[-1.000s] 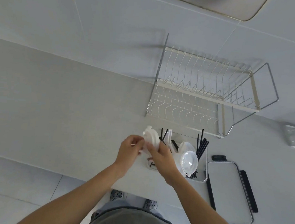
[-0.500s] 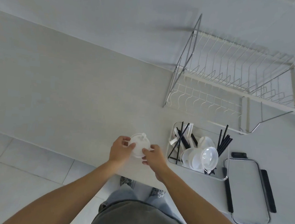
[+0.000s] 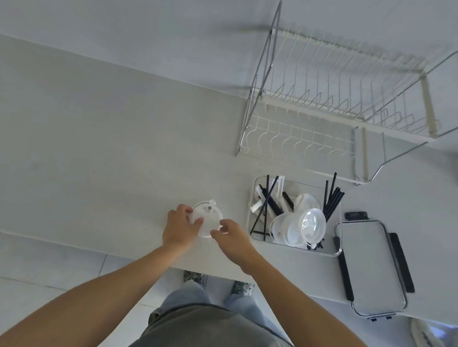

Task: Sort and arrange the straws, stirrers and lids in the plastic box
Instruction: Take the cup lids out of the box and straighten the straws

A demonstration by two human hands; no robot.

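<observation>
— That white lid, where is it now? A second ago it was up in the air above the plastic box.

— Down on the table, well to the left of the box, lying flat with its little spout tab pointing away from the person. Half a second ago it was already over that spot; now it looks to rest on the surface.

— Both hands on it?

— The left hand is: its fingers curl over the lid's left edge, thumb laid across the top. The right hand sits at the right rim with fingers bent; whether the tips pinch the lid or have just let go, I cannot tell.

— So what does that mean for the sorting?

— My guess is the lids are being pulled out and set aside left of the box to start a stack. This seems the first one out, so the job is barely begun.

— What's left in the box?

— Black straws leaning on its right side, more black sticks and white pieces crossed at its left, domed clear lids piled in the middle.

— Which are stirrers?

— Too tangled to say. The clear lids overlap, so I can't count them. The box's own lid lies just right of it, its near end past the table's edge.
</observation>
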